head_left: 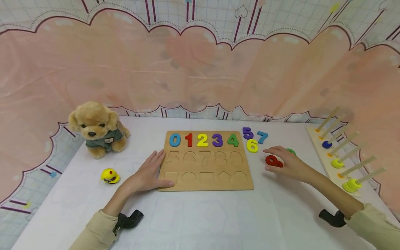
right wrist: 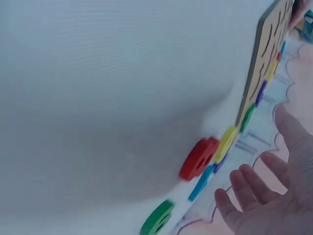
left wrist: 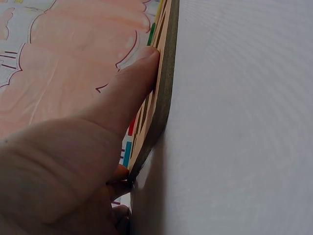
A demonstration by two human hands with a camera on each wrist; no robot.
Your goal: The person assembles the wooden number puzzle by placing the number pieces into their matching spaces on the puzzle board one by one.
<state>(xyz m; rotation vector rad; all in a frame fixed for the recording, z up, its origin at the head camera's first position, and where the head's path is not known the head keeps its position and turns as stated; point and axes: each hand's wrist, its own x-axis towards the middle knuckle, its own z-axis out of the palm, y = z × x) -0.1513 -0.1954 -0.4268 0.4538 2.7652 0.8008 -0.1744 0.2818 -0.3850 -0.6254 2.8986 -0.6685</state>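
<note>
A wooden board [head_left: 204,180] with number and shape recesses lies mid-table, blue 0, red 1, yellow 2, purple 3 and green 4 in its top row. My left hand [head_left: 150,173] rests on its left edge, thumb on the lower corner; the left wrist view shows the thumb [left wrist: 122,98] on the face. Over the red 8 [head_left: 274,161] my right hand [head_left: 292,163] hovers with spread fingers; in the right wrist view that hand [right wrist: 274,191] holds nothing, beside the red 8 [right wrist: 199,157]. A green piece [head_left: 291,151] is partly hidden behind it.
Purple 5 [head_left: 248,133], blue 7 [head_left: 262,137] and yellow 6 [head_left: 252,146] lie right of the board. A peg stand [head_left: 320,149] with a few coloured rings is at the far right. At left sit a plush dog [head_left: 97,130] and a small yellow toy [head_left: 110,176].
</note>
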